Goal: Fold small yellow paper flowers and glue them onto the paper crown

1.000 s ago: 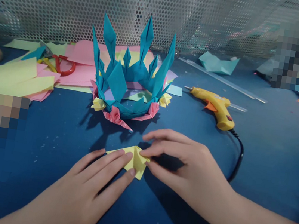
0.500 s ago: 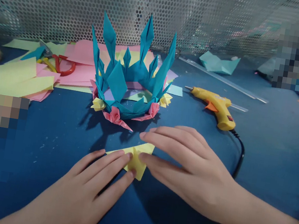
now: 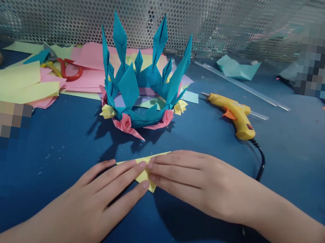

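Flat on the blue tabletop, just in front of the person, lies a small folded piece of yellow paper, and both hands are on it. The left hand is spread with its fingers straight and slightly apart, the fingertips pinning the paper's near-left part; it grips nothing. The right hand comes in from the other side, fingers straight and close together, lying flat over the paper's right half, so only a thin yellow edge shows behind them. Neither hand pinches or lifts the sheet.

Judging by this pose, the step in hand is pressing a fold flat. Any further crease would call for one hand to anchor the piece while the other works the edge, since the paper is small and light.

Behind the hands stands a spiky teal paper crown with pink and yellow paper flowers at its base. To its right rests a yellow hot-glue gun, cord trailing toward the right forearm. Loose pink and yellow sheets and red-handled scissors lie at the left.
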Demonstrator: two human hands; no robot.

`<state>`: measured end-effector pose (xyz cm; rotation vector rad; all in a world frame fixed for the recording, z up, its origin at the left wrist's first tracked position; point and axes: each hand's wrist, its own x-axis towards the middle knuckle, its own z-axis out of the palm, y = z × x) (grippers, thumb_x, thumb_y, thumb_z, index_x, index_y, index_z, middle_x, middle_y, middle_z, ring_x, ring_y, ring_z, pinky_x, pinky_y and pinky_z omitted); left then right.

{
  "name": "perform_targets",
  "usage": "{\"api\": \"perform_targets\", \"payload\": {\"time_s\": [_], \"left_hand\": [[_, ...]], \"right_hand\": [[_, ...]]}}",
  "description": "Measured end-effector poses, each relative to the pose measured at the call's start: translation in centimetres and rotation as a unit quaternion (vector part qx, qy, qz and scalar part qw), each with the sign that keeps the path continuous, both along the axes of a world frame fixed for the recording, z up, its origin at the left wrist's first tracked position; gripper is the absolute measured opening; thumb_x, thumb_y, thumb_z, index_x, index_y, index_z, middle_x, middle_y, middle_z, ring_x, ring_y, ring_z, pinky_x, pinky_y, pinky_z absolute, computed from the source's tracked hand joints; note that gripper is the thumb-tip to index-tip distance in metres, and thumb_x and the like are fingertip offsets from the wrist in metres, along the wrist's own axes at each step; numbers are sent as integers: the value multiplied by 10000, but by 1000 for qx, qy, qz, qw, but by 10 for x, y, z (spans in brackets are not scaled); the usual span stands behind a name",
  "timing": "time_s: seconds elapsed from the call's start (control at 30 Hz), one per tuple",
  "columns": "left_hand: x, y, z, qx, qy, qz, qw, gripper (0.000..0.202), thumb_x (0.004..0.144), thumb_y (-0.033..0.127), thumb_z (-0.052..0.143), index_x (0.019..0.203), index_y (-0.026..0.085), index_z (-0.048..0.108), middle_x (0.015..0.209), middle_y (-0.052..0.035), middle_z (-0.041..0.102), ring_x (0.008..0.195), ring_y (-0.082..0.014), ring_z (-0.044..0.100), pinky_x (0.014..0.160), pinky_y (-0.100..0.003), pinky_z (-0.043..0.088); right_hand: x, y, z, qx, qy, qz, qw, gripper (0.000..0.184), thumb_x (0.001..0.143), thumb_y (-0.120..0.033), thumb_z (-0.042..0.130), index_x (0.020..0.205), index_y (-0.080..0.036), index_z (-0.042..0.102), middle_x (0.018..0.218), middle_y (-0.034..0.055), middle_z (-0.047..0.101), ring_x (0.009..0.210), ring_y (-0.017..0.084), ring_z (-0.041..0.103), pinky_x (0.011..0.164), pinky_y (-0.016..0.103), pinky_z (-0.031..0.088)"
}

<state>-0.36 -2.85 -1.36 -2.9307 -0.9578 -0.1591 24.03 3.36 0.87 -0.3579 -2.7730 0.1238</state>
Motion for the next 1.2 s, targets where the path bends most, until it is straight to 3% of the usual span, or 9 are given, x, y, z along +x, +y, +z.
{"api": "perform_targets", "payload": {"time_s": [0.13, 0.27, 0.6, 0.87, 1.2], "left_hand": [[0, 1, 3, -8, -10, 1, 1000, 647, 833, 307, 469, 1444, 172, 305, 1513, -57, 363, 1388, -221, 308, 1072, -402, 342], [0, 1, 3, -17, -23, 8, 1000, 629, 833, 306, 474, 1433, 181, 332, 1500, -61, 386, 1383, -216, 319, 1092, -393, 307], [2, 3, -3, -14, -37, -4, 999, 584, 868, 359, 420, 1435, 244, 344, 1450, 75, 455, 1364, -157, 308, 1142, -330, 22], [1, 3, -4, -14, -32, 6, 999, 553, 876, 359, 400, 1424, 297, 359, 1425, 97, 475, 1339, -177, 327, 1114, -361, 92], [2, 3, -3, -6, -12, -9, 1000, 588, 875, 362, 409, 1445, 245, 326, 1495, 77, 386, 1368, -183, 288, 1122, -378, 77]], "right_hand": [[2, 4, 2, -19, -11, 25, 999, 422, 1004, -102, 282, 982, -51, 700, 1103, 122, 711, 1083, 181, 649, 1026, 290, 475], [3, 4, 1, -38, -16, 14, 999, 374, 997, -106, 315, 1048, -41, 679, 1154, 128, 689, 1125, 177, 625, 1050, 291, 449], [7, 5, -5, -97, -33, 5, 995, 321, 933, -118, 415, 1162, -77, 636, 1257, 140, 629, 1225, 182, 551, 1100, 352, 360], [7, 9, -4, -129, -19, 24, 991, 319, 889, -107, 459, 1139, -73, 654, 1256, 134, 629, 1216, 187, 560, 1098, 332, 345], [3, 0, -9, -96, -26, -31, 995, 337, 891, -79, 416, 1149, -87, 633, 1269, 122, 626, 1244, 209, 535, 1106, 381, 356]]}}
